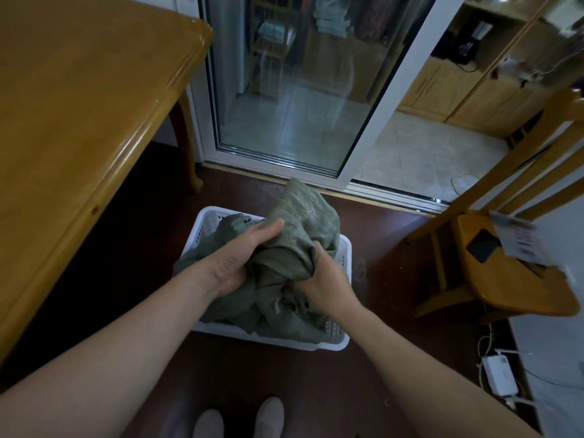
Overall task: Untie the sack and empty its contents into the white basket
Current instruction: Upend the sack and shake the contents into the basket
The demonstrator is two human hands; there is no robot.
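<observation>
We have both hands on one grey-green sack [300, 235], which sits in the middle of the frame, over and partly inside the one white basket [344, 251] on the dark floor. Our left hand [243, 257] is curled around a fold of the sack from the left, fingers closed over the woven cloth and the thumb lying along the top. Our right hand [325, 276] is clenched on a bunch of the same cloth from the right, its fingertips buried in the folds so we cannot see them. The sack's upper end rises above the basket's far rim, while loose cloth spills over the left and near rims.

The sack covers most of the basket, so we cannot tell what lies inside. No knot or tie can be made out among the creases.

A wooden table [79, 121] fills the upper left of the frame, cut off by the edge. A chair [505, 273] stands at the right, with a dark phone [482, 245] and some blurred papers on its seat. Two feet [240, 418] show at the bottom edge.
</observation>
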